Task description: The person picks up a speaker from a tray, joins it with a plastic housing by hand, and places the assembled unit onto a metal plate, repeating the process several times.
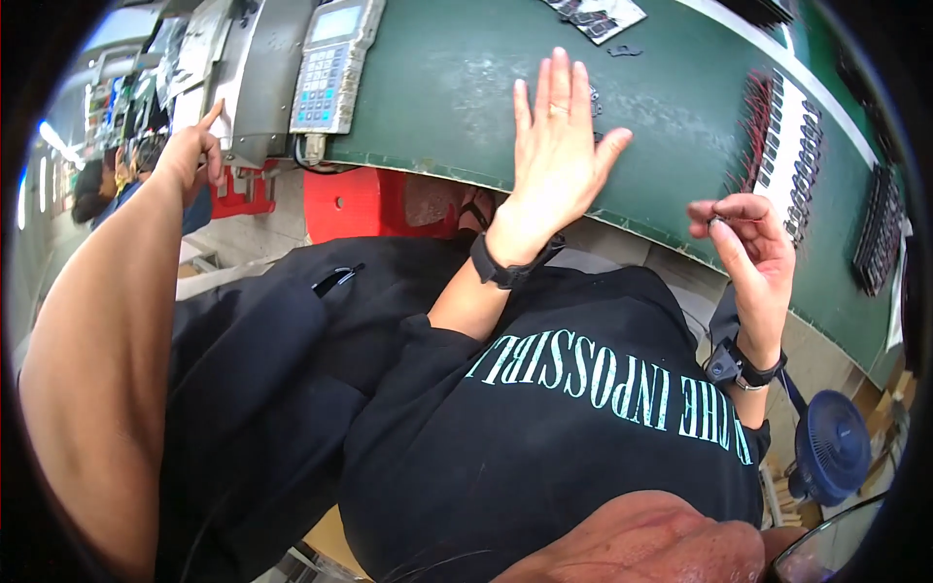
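Observation:
My left hand lies palm down on the green table, fingers stretched out and thumb spread. Beside its fingers, partly covered, are a few small dark parts. Near the table's front edge, my right hand is raised with thumb and fingertips closed on a small dark piece; its kind is too small to make out. Just beyond that hand lies a white sheet carrying rows of small black parts, with red wires along one side. A single small black part rests farther back.
On the left stand a keypad device with a screen and a metal machine, which a co-worker's hand touches. More black parts sit in a row at right and on a white sheet at back. A red stool and blue fan are nearby.

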Available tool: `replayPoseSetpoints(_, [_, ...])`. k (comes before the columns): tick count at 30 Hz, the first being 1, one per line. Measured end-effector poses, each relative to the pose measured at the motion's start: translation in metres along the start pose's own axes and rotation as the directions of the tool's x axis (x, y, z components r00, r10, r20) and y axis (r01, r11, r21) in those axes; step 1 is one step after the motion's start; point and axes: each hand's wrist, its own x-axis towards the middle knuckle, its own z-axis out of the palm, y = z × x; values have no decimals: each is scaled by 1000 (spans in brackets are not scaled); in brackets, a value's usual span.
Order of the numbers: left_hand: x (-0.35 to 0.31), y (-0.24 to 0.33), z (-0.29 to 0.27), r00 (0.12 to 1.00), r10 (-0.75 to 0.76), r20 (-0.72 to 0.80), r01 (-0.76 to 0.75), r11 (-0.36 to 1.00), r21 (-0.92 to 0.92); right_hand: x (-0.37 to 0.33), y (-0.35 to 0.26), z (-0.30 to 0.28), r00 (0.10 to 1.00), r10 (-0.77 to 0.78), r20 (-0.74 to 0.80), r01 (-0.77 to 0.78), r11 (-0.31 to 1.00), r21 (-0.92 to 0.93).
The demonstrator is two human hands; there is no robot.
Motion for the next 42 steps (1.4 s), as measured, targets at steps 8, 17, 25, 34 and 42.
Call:
replayPoseSetpoints(8, [1,-21,-46,996,79,47,-73,990,-118,-15,6,-42,971,-142,-195,120,986,-120])
replayPoseSetpoints(17, [24,12,-41,938,254,235,-268,963,32,-21,-2,-47,940,-161,-300,149,987,-64])
replayPoseSetpoints(25, [24,21,-44,938,211,276,-233,971,50,-39,5,-79,907,-245,-344,237,969,-65])
replayPoseSetpoints(34, [31,24,-42,919,128,373,-129,991,-20,-33,4,-84,870,-257,-420,254,965,-64])
replayPoseSetpoints(42, [16,83,-2,976,219,4,-142,647,-749,-18,7,-61,965,-93,-245,94,996,-10])
